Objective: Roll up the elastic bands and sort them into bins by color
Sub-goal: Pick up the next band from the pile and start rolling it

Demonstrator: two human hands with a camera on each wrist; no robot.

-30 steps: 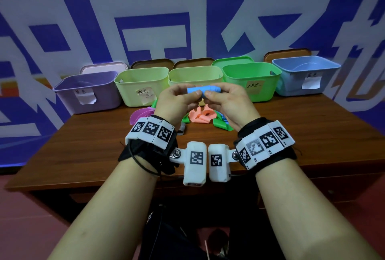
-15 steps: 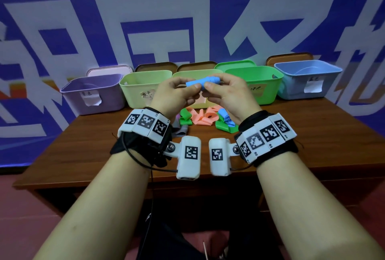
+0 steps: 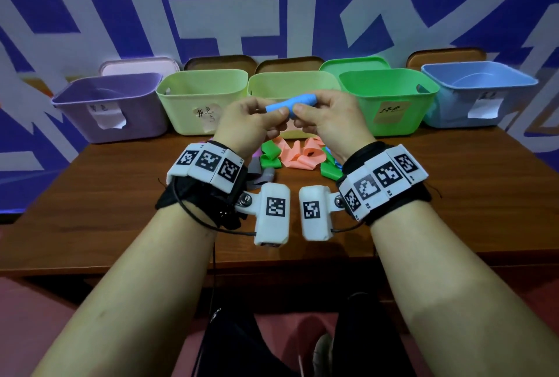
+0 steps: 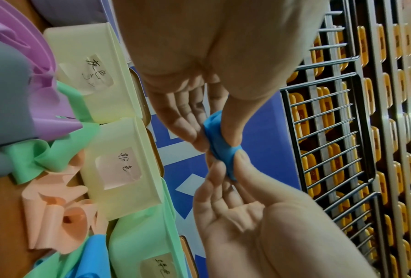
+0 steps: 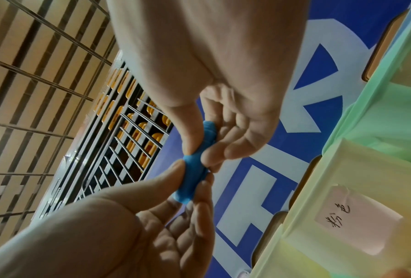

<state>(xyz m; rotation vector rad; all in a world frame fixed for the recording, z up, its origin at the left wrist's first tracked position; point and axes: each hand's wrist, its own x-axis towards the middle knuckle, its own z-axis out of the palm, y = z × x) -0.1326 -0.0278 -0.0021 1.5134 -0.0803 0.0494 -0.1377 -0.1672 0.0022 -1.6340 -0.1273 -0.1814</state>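
Both grips, left hand (image 3: 251, 122) and right hand (image 3: 329, 122), pinch one rolled blue band (image 3: 292, 103) before five bins (image 3: 202, 98).

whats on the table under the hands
Loose bands lie on the table below the hands: green, pink, grey, plus purple and blue in the left wrist view. The wrists cover part of the pile.

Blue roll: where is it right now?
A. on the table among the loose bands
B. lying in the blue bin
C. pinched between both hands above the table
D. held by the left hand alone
C: the left hand and right hand each pinch an end of the blue roll, held up in front of the bins.
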